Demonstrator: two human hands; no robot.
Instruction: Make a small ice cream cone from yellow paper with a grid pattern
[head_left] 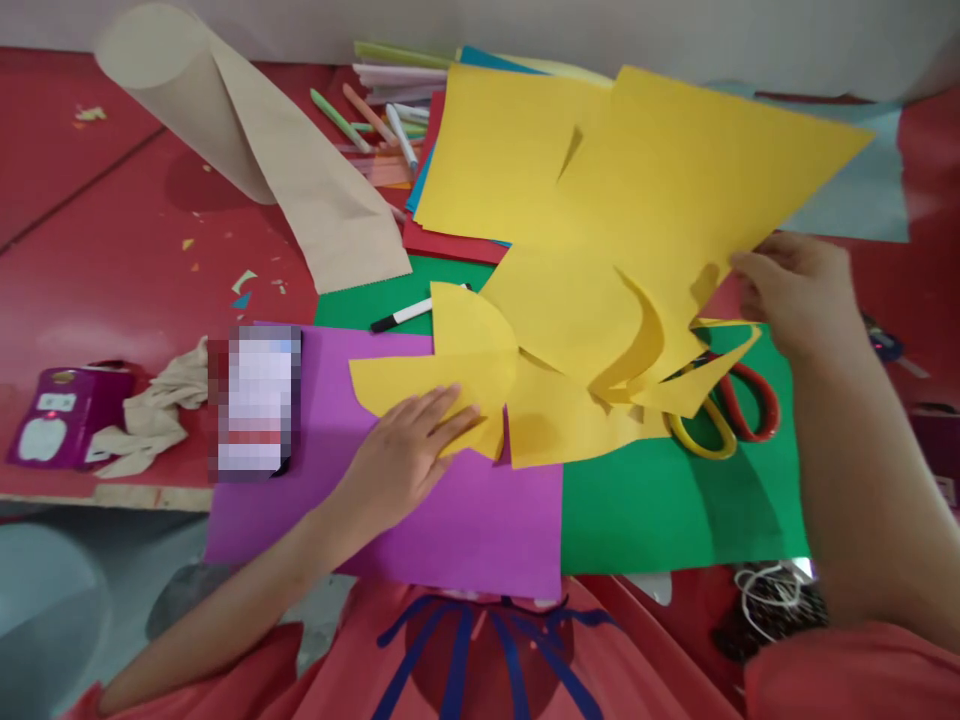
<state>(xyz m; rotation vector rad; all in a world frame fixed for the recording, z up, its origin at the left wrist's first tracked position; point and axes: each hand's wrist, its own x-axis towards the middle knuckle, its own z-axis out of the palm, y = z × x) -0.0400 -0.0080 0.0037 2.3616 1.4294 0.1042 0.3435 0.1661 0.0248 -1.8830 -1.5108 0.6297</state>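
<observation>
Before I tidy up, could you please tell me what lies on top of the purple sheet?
Cut yellow paper lies partly on the purple sheet, with the left hand on it; a blurred, phone-like device overlaps the sheet's left edge. Whatever they cover cannot be seen.

free strip on green sheet (637, 515), yellow paper (562, 290) and scissors (730, 412) beyond

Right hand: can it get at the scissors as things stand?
Probably yes: the handles of the scissors stick out from the yellow scrap near the right hand, which would likely have to let go of the yellow sheet first.
</observation>
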